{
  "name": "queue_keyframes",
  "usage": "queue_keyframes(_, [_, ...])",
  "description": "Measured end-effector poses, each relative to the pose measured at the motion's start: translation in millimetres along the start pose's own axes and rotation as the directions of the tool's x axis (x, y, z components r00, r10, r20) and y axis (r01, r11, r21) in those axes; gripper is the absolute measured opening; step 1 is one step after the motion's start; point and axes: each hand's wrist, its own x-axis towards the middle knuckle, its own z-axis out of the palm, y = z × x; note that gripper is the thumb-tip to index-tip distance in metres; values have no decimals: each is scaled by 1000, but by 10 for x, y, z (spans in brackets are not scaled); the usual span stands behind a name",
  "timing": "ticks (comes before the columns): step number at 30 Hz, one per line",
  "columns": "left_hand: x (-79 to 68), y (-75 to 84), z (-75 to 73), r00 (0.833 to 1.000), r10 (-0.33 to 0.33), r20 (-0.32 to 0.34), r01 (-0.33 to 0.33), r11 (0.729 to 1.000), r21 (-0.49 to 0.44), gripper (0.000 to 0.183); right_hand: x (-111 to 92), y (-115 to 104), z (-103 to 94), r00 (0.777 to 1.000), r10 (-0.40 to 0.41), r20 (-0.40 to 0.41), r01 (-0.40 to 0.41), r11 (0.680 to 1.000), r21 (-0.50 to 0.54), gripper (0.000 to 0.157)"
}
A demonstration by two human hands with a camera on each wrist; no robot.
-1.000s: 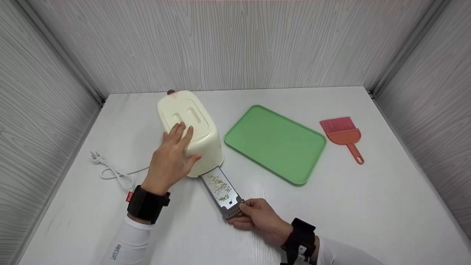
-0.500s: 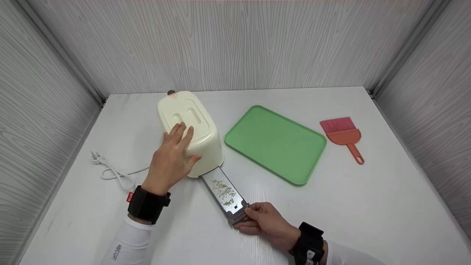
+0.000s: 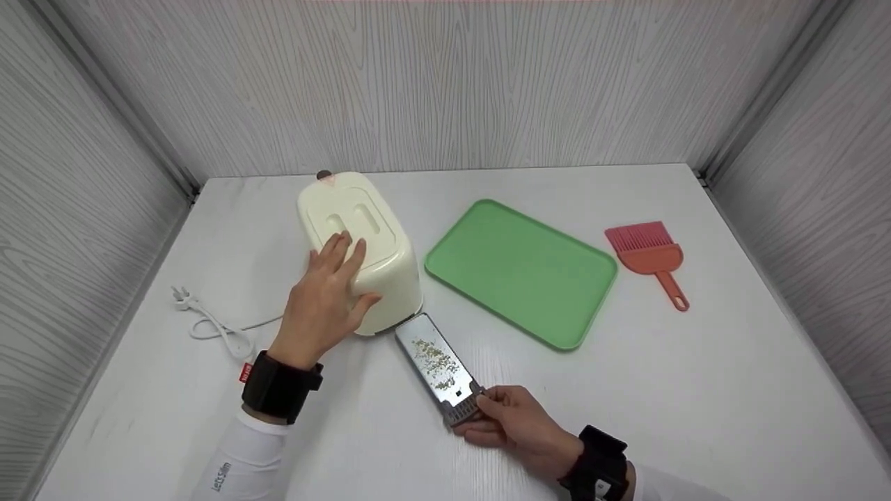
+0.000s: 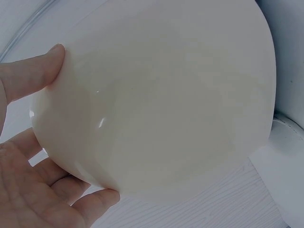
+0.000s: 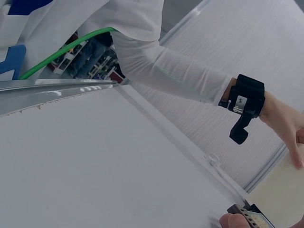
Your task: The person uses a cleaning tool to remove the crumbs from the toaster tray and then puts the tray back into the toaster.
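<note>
A cream toaster stands left of the middle. My left hand rests on it with fingers spread over the top and thumb at the near end. In the left wrist view those fingertips touch the toaster's rounded edge. My right hand pinches the grey end of a metal crumb tray, thumb on top and fingers beneath. Yellow-brown crumbs lie scattered on the tray. Its far end is just at the toaster's near base. The right wrist view shows only a corner of the tray.
A green tray lies right of the toaster. Farther right is an orange dustpan-shaped brush with pink bristles. The white plug and cord lie at the left. Pale wood-grain panels wall the table at the back and sides.
My right hand has drawn the crumb tray toward me and to the right; its far end now shows outside the toaster. The left hand and toaster have stayed put.
</note>
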Motion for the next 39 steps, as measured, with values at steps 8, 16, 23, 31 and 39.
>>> queue_keyframes(8, [-22,12,31,1000,4,-31,-4,1000,-14,73,-52,-30,-94,1000,2,-12,-2,1000,8,27])
queue_keyframes(16, [-57,22,59,999,4,-35,-4,1000,-16,74,-75,-52,-169,999,-4,-32,5,1000,29,27])
queue_keyframes(23, [-60,30,98,999,-13,-42,12,1000,-20,76,-64,-103,-214,999,-20,-40,21,999,25,30])
queue_keyframes(31, [-71,149,178,992,-23,-125,17,999,-52,76,-51,-215,-272,996,-63,-55,63,998,-3,31])
queue_keyframes(39, [-133,399,310,962,38,-269,-93,976,-195,58,-48,-330,-350,989,-98,-107,94,995,-39,34])
